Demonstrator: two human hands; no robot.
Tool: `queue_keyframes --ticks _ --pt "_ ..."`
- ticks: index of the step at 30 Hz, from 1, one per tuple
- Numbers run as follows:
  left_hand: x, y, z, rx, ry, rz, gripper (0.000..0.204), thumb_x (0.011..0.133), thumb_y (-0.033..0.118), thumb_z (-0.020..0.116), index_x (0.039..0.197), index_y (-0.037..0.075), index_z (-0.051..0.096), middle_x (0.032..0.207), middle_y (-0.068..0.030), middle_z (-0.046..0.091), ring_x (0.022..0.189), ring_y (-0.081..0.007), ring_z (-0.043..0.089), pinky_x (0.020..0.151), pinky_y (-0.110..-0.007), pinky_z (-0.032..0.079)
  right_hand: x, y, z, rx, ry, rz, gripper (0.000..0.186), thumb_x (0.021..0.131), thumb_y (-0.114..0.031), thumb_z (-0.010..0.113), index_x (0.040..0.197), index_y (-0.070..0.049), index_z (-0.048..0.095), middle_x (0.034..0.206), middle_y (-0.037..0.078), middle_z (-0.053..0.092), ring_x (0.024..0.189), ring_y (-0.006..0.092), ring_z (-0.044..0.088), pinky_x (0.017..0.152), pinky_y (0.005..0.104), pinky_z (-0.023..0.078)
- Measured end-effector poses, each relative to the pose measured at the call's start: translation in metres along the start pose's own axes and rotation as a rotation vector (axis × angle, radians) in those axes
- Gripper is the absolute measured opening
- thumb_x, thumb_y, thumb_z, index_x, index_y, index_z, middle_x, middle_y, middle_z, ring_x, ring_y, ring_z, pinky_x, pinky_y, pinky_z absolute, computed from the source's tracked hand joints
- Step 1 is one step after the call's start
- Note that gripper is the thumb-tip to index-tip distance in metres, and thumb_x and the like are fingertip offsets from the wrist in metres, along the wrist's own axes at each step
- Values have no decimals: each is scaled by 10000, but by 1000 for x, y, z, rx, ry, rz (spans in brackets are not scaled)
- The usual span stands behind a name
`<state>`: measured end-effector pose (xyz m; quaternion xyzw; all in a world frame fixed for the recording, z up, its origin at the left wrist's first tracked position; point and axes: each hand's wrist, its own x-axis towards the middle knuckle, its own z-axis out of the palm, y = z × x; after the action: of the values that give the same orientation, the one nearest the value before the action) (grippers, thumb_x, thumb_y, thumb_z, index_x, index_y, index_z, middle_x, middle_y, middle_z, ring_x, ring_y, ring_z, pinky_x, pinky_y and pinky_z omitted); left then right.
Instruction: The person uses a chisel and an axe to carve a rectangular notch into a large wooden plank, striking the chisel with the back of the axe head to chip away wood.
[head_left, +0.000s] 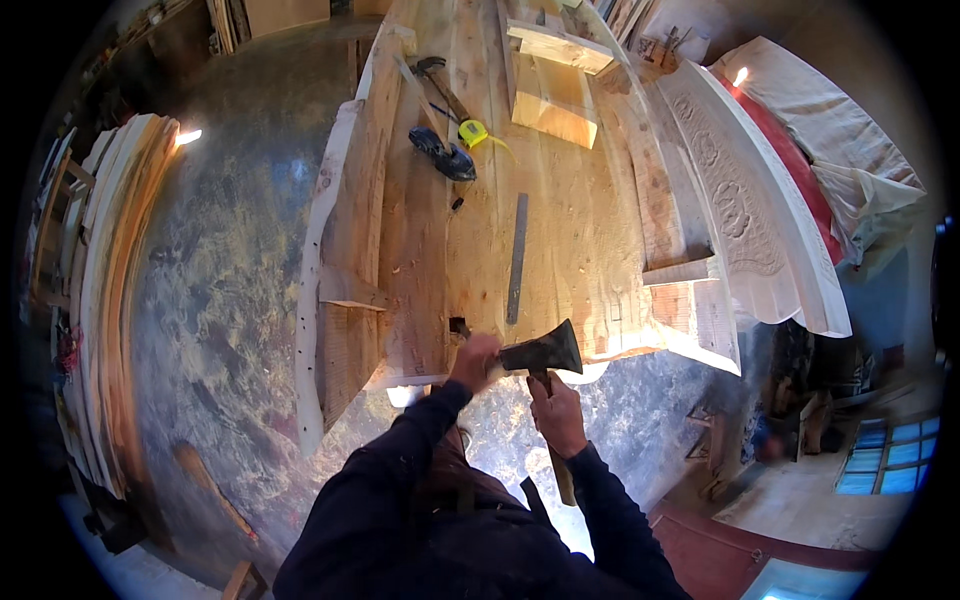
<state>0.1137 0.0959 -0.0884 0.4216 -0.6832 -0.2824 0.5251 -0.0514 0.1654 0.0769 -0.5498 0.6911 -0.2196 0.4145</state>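
My right hand (560,415) is closed around the wooden handle of an axe (548,352). Its dark, flared head lies across the front of the wooden workpiece (425,270), with the blade to the right and the blunt end near my left hand (476,362). That left hand, slightly blurred, is closed on what looks like a chisel, mostly hidden by the fingers. Just beyond it a small dark square spot (458,325) shows at the board's near edge. A flat metal ruler (517,258) rests on the boards farther on.
A hammer (445,90), a yellow tape measure (473,132) and a dark hand plane (442,155) lie on the boards. Wood blocks (555,90) sit at the far right. A carved pale panel (735,190) leans along the right; stacked planks (120,300) stand left.
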Motion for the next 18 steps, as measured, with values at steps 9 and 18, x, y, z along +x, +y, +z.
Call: queue_keyframes --ticks 9,18 --pt "83 -26 -24 -320 87 -449 478 955 220 754 622 123 425 612 88 324 593 -43 325 514 -279 274 30 -66 -28 22 53 -288 357 1031 -352 598 935 -8 601 565 31 555 465 114 548 451 289 424" --pt "75 -38 -33 -439 86 -435 471 938 160 763 625 117 413 630 89 319 599 -39 308 515 -276 268 39 -212 -47 775 213 -641 217 1056 -212 554 972 -14 583 658 32 586 495 98 519 434 242 399"
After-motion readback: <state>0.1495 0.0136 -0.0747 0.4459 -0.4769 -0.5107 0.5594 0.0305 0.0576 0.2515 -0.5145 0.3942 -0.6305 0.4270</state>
